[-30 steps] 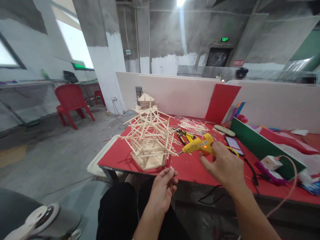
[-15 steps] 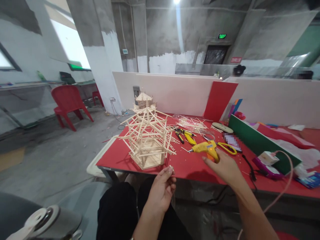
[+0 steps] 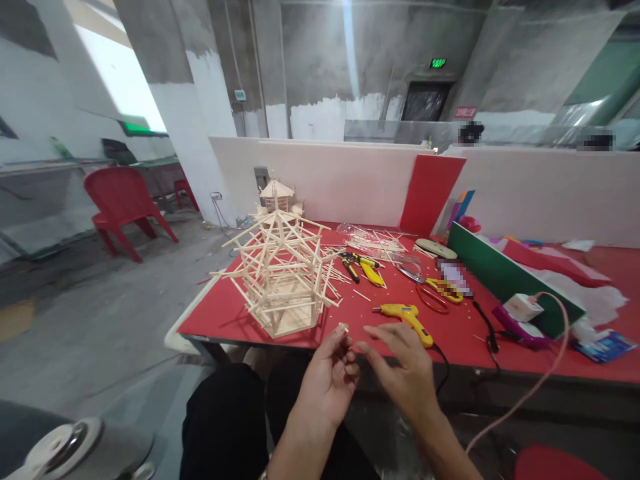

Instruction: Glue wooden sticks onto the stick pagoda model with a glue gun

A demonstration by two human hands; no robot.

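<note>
Between the thumb and fingers of my left hand (image 3: pixel 331 373) is a small pale piece of wooden stick (image 3: pixel 343 327), its tip showing. My right hand (image 3: pixel 403 367) is just to its right, empty, thumb and fingers apart. Behind the right hand a yellow hot glue gun (image 3: pixel 407 313) lies on its side on the red table (image 3: pixel 350 340), nozzle to the left. Left of my hands stands an open frame model of wooden sticks (image 3: pixel 283 280), with a hexagonal base and a peaked roof frame. A finished-looking pavilion model (image 3: pixel 277 193) stands behind it.
Pliers (image 3: pixel 370 270), red-handled scissors (image 3: pixel 433 300) and loose sticks (image 3: pixel 375 240) lie farther back. A green board (image 3: pixel 510 280) stands on the right, near a white charger plug (image 3: pixel 523 307) with a pink cable. A white partition (image 3: pixel 325 180) closes the table's back.
My right hand has let go of the glue gun, which now lies on the table, and has moved left towards my left hand. The left hand keeps the small piece. The view has shifted slightly.
</note>
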